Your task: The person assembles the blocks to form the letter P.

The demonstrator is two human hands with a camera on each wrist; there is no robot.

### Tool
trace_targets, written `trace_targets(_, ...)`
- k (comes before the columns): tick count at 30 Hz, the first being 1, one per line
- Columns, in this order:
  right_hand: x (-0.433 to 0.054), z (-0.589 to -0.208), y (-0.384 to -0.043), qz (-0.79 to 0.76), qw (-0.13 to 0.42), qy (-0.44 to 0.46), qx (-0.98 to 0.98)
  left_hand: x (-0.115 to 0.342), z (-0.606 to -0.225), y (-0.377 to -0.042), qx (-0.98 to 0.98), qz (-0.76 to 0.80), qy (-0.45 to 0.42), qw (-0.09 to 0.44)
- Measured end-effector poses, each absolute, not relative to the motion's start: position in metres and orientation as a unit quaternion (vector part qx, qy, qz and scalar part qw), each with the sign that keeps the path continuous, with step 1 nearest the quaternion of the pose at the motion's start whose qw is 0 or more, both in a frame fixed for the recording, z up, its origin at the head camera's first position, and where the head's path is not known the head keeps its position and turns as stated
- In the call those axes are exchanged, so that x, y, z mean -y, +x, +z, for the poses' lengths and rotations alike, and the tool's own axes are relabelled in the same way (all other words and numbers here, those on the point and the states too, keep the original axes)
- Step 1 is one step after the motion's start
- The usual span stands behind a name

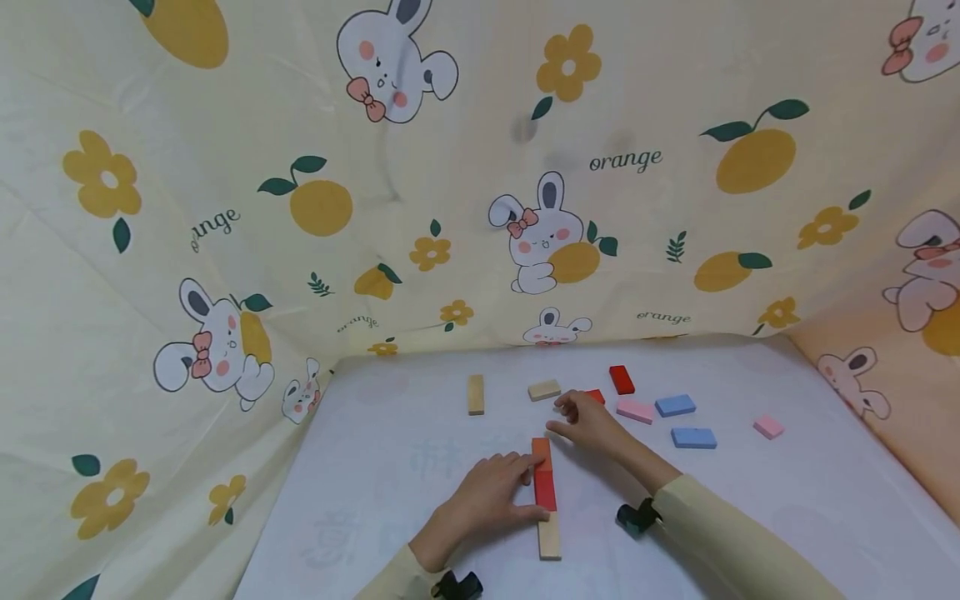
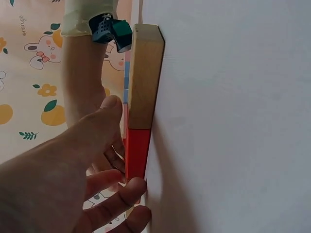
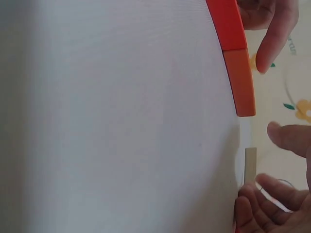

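Three blocks lie end to end in a row pointing away from me: a plain wooden block (image 1: 550,537) nearest, a red block (image 1: 545,493) in the middle, an orange block (image 1: 541,448) farthest. My left hand (image 1: 487,492) is at the row's left side, index fingertip at the orange block and thumb near the joint of red and wood. Beyond the row's far end hovers my right hand (image 1: 596,427), its fingers loosely bent and apart from the thumb, with nothing seen between them. It partly covers another red block (image 1: 596,397) behind it.
Two wooden blocks (image 1: 476,395) (image 1: 543,390) lie toward the back. On the right are a red block (image 1: 622,380), a pink block (image 1: 634,411), two blue blocks (image 1: 676,406) (image 1: 693,438) and a smaller pink block (image 1: 768,427). Patterned cloth (image 1: 450,167) rises behind the white table (image 1: 375,467).
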State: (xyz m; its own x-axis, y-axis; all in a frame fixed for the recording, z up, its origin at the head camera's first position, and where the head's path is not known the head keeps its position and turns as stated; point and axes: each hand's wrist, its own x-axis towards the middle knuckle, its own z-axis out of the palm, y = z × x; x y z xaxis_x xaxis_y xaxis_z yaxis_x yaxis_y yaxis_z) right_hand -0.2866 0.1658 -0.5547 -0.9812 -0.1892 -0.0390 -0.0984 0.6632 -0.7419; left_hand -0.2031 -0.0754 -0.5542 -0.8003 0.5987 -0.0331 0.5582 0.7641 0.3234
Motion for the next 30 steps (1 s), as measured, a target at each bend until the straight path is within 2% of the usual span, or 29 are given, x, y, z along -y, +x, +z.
trace_targets(12,-0.158,-0.558,-0.303,-0.401,0.024,-0.016,-0.916,0.073,-0.554,-0.204,-0.940,0.138,0.303,0.073)
trace_targets(30,-0.143,-0.557,-0.325,-0.367,0.039,0.008,-0.929,0.072,-0.559,-0.206,-0.940,0.132,0.307,0.070)
